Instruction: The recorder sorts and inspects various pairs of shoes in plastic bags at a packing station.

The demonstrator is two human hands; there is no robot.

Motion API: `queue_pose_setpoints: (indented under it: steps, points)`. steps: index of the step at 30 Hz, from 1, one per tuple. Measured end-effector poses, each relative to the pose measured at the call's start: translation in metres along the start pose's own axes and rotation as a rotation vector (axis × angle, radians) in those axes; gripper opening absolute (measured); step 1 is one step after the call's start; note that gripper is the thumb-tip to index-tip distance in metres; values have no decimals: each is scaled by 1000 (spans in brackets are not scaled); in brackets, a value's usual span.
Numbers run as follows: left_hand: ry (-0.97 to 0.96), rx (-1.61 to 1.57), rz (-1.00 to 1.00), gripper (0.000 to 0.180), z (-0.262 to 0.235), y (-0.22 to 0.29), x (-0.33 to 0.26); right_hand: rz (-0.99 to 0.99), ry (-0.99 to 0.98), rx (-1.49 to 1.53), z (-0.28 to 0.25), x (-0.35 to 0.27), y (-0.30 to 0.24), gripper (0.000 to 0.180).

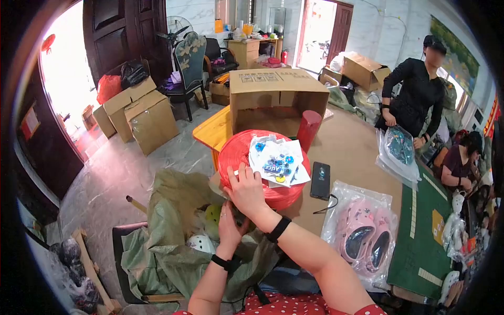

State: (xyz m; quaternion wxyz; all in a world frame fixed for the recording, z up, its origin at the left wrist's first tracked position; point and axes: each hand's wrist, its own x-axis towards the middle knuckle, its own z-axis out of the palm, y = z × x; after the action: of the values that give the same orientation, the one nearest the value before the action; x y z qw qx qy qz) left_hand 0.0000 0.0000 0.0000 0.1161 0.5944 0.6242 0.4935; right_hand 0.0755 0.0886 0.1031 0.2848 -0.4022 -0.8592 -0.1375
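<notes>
My right hand [245, 191] lies across the near left side of a big red roll of plastic twine [287, 197], fingers stretched and spread. Just below, my left hand [227, 228] points upward, its fingertips partly hidden against a tan piece [216, 182] that I cannot make out. On top of the roll sit white paper-like packets [275, 160] with small blue and yellow charms. Under my left hand a green woven sack [168, 231] gapes, with a yellow-green clog [212, 216] and a white clog [201, 243] inside.
Behind the roll stand a cardboard box [278, 79] and a red cylinder [311, 128]. To the right lie a black phone [320, 179], bagged pink clogs [362, 231] and a green mat [430, 236]. A person in black [420, 86] handles a clear bag [399, 144]; another person [458, 163] sits farther right.
</notes>
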Motion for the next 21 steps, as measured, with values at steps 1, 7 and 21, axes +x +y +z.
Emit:
queue_pose_setpoints:
  steps: [1, 7, 21]
  points:
    - [27, 12, 23, 81, 1, -2, -2, -18, 10, -12, -2, 0, -1, 61]
    - [50, 35, 66, 81, 8, -15, 8, -90, 41, -24, 1, 9, 8, 53]
    - [-67, 402, 92, 66, -14, 0, 22, -74, 73, 65, -3, 20, 25, 46]
